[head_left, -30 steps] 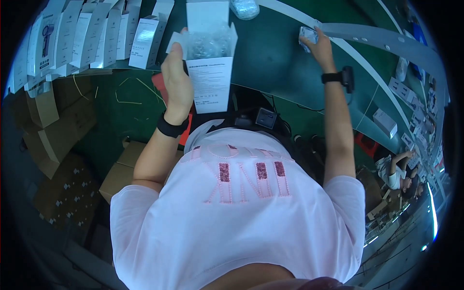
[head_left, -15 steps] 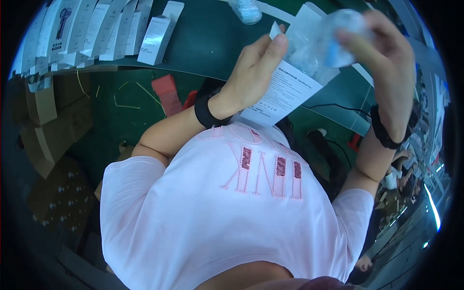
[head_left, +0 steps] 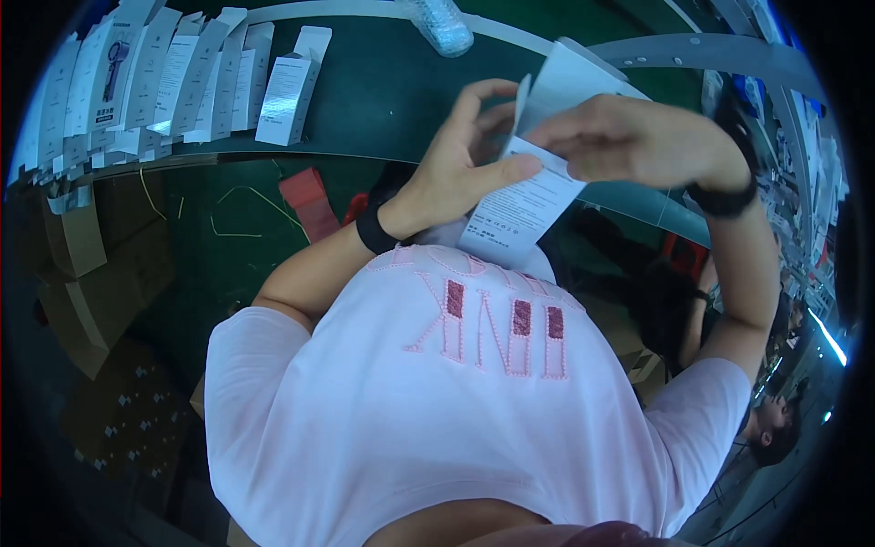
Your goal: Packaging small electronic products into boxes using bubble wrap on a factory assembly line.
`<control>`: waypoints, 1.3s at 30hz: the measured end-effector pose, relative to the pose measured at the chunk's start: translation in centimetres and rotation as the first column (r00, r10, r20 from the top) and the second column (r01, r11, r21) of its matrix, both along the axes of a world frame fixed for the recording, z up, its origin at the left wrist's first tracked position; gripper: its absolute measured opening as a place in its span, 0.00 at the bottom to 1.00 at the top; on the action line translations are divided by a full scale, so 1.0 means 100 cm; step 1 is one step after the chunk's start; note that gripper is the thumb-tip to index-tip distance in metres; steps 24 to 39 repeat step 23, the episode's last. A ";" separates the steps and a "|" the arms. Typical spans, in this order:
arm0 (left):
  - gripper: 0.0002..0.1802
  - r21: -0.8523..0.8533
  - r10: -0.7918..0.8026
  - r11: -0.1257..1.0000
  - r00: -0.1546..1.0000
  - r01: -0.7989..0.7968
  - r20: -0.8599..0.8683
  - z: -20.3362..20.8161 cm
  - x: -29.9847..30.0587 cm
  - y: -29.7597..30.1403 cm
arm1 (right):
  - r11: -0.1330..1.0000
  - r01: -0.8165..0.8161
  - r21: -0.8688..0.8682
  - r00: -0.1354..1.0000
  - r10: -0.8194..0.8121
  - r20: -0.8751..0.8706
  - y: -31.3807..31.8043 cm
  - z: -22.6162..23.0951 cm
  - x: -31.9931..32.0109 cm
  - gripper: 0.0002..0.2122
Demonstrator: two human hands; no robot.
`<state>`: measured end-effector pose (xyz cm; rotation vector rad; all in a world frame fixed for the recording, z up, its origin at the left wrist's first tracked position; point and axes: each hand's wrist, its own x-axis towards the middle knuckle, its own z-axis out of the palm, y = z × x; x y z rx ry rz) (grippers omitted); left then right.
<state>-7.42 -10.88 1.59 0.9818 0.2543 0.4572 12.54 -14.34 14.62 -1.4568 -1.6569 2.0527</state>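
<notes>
A white printed carton (head_left: 521, 208) stands tilted against my shirt front, its top flaps spread at the far end. My left hand (head_left: 460, 169) grips it from the left, with the thumb across its printed face. Over the carton's mouth, my right hand (head_left: 638, 144) bends its fingers together at the opening. Those fingertips are partly hidden and slightly blurred, and what they hold cannot be made out. The clear-wrapped item seen earlier is out of sight.
Beyond the hands, a bubble-wrapped item (head_left: 444, 27) lies on the green table (head_left: 378, 105). Several white cartons (head_left: 284, 102) stand in a row at far left. Brown cardboard boxes (head_left: 96, 305) and a red object (head_left: 306, 202) are below. Another person (head_left: 775, 424) is at right.
My right hand has moved left and down from beside the carton to its mouth. The clear-wrapped item and the plastic in the opening no longer show. My left hand still holds the carton.
</notes>
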 end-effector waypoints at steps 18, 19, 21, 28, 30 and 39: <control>0.23 0.310 -0.141 0.939 0.988 0.151 -0.057 0.008 0.026 0.010 | 0.317 0.850 0.421 0.493 -0.760 -0.423 -0.107 -0.056 -0.030 0.18; 0.26 0.305 -0.133 0.942 0.990 0.144 -0.057 0.006 0.028 0.007 | 0.284 0.842 0.459 0.448 -0.842 -0.301 -0.109 -0.054 -0.032 0.15; 0.30 0.256 -0.164 0.951 0.985 0.172 -0.052 0.004 0.032 0.006 | 0.322 0.801 0.504 0.511 -0.806 -0.298 -0.115 -0.057 -0.023 0.14; 0.35 0.187 -0.223 0.956 0.974 0.227 -0.044 0.003 0.037 0.005 | 0.377 0.685 0.623 0.630 -0.737 -0.247 -0.120 -0.061 -0.013 0.13; 0.35 0.187 -0.223 0.956 0.974 0.227 -0.044 0.003 0.037 0.005 | 0.377 0.685 0.623 0.630 -0.737 -0.247 -0.120 -0.061 -0.013 0.13; 0.35 0.187 -0.223 0.956 0.974 0.227 -0.044 0.003 0.037 0.005 | 0.377 0.685 0.623 0.630 -0.737 -0.247 -0.120 -0.061 -0.013 0.13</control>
